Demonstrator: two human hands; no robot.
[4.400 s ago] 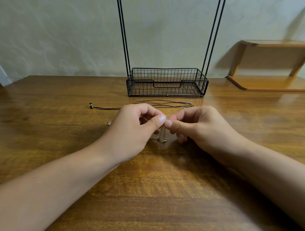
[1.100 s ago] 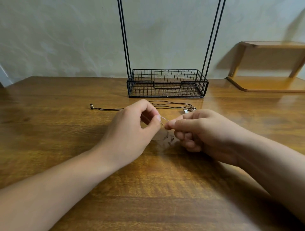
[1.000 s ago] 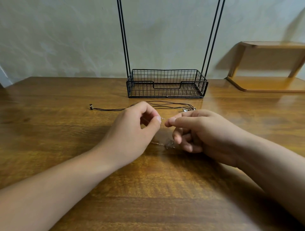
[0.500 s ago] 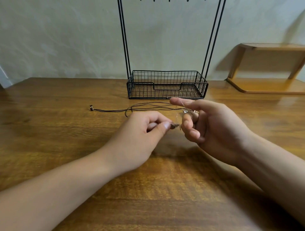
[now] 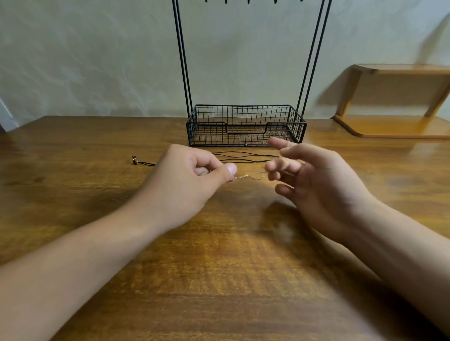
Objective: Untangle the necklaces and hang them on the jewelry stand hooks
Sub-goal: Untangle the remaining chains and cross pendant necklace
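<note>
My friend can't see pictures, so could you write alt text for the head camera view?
Two bare hands stretch a thin chain necklace above a wooden table: the left hand pinches one end, and the other runs to the right hand. Behind, a black cord necklace lies before a black wire jewelry stand.

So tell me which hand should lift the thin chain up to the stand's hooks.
Probably the left hand: it pinches the thin chain by one end. The right hand is spread, the chain only reaching its fingers, and the hooks are overhead.

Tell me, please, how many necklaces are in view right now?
2. A thin chain necklace stretches between both hands; a black cord necklace lies on the table before the wire basket, partly hidden behind the hands.
</note>
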